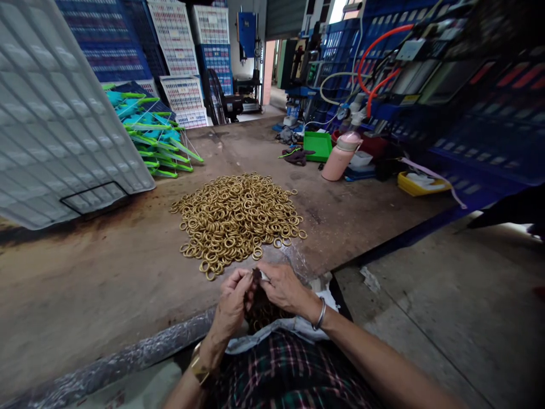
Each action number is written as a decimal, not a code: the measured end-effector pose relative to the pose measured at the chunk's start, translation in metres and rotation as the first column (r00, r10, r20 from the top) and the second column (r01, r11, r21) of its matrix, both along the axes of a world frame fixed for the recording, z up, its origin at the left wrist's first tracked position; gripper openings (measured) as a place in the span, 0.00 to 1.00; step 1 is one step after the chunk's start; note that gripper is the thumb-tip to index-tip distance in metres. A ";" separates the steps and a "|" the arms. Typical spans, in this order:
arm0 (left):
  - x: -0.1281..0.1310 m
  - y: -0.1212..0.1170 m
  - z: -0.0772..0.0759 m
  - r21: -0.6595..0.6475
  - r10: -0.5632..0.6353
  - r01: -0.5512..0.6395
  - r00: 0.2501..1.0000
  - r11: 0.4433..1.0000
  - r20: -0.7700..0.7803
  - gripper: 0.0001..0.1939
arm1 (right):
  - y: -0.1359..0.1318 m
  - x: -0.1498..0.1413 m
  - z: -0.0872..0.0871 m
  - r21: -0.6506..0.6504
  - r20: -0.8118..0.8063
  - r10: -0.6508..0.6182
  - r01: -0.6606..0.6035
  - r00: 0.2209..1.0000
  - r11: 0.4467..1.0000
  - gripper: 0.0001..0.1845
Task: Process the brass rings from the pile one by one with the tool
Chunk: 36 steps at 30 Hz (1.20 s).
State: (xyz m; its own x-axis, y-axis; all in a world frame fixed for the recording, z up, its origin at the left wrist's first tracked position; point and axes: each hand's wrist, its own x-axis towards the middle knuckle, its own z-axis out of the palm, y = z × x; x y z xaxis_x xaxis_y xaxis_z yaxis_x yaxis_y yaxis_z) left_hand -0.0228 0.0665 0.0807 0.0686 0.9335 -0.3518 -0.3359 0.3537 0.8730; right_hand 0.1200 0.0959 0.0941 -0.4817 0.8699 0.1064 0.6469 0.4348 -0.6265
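Note:
My left hand (232, 301) and my right hand (283, 287) meet at the table's near edge, fingers pinched together. A small dark brown piece (256, 275) shows between the fingertips; its kind is unclear. Something pale sticks out by my right thumb, too small to name. Just beyond the hands lies a big heap of brass-coloured rings (238, 213), with several loose ones around its edge. Below my hands, darker rings (259, 321) sit in shadow in an open white bag (279, 326) against my lap, partly hidden by the hands.
A grey plastic crate (63, 125) stands tilted on the left of the table (106, 272), beside green and blue plastic hangers (157, 136). A pink bottle (339, 159), a green tray (317, 146) and a yellow tray (421, 184) are at the right. Stacked crates (176, 45) line the back.

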 end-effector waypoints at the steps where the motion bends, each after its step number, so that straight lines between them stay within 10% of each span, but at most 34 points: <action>1: 0.000 0.000 -0.001 0.013 -0.003 0.003 1.000 1.000 -0.009 0.17 | -0.001 0.000 -0.001 0.014 0.027 0.004 -0.005 1.000 1.000 0.07; 15: -0.006 -0.005 -0.008 0.129 -0.035 0.052 0.991 0.990 -0.132 0.17 | 0.001 0.002 0.001 -0.060 0.207 0.079 -0.068 0.975 0.996 0.12; 23: -0.002 -0.007 0.022 -0.013 -0.045 0.051 0.959 0.999 0.279 0.17 | 0.020 0.015 -0.015 0.069 0.361 -0.174 0.159 0.916 0.985 0.11; 36: -0.010 0.001 0.012 -0.167 0.079 -0.012 0.912 0.986 0.402 0.15 | 0.042 -0.011 -0.007 0.067 0.375 -0.313 0.311 0.873 0.948 0.08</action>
